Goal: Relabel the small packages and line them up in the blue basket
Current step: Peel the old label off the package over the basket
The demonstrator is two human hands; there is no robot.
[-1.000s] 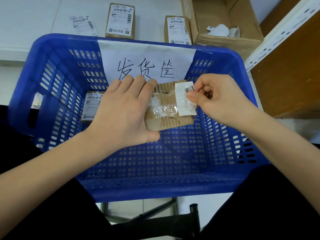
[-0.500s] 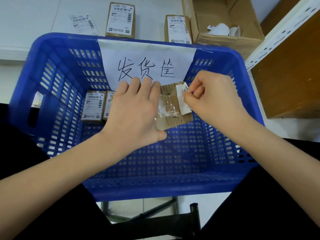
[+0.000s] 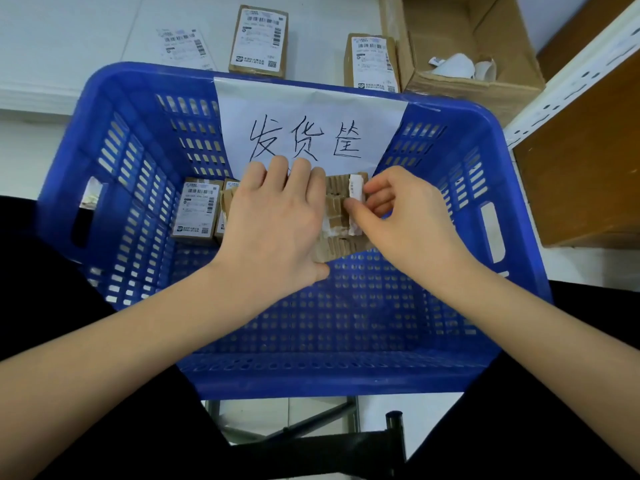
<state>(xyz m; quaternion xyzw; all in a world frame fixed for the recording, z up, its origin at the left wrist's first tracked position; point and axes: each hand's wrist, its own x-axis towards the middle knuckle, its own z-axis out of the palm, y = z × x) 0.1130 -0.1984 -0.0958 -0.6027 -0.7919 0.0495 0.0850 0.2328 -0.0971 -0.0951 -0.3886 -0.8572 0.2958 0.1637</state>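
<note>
Left hand (image 3: 277,223) lay over a small brown cardboard package (image 3: 341,220), fingers extended along its far edge and the thumb under its near corner, holding it above the inside of the blue basket (image 3: 145,98). Right hand (image 3: 401,216) met the package from the other side, its thumb and curled fingers pinching a white label (image 3: 356,188) that stood half peeled along the package's right edge. Torn white paper and clear tape showed on the cardboard between the two hands.

Two labelled packages (image 3: 198,211) stood side by side against the basket's far wall, left of the hands, the second mostly hidden behind the left hand. A white paper sign (image 3: 311,116) with handwritten characters hung over the far wall of the basket.

Beyond the basket, on the white counter (image 3: 69,36), lay a loose label sheet (image 3: 183,46) and two more labelled packages (image 3: 259,39), well apart from each other. An open cardboard box (image 3: 485,84) with crumpled white paper inside sat at the right, touching the nearer of those packages. A wooden shelf (image 3: 581,168) with a white perforated post stood at the far right.
</note>
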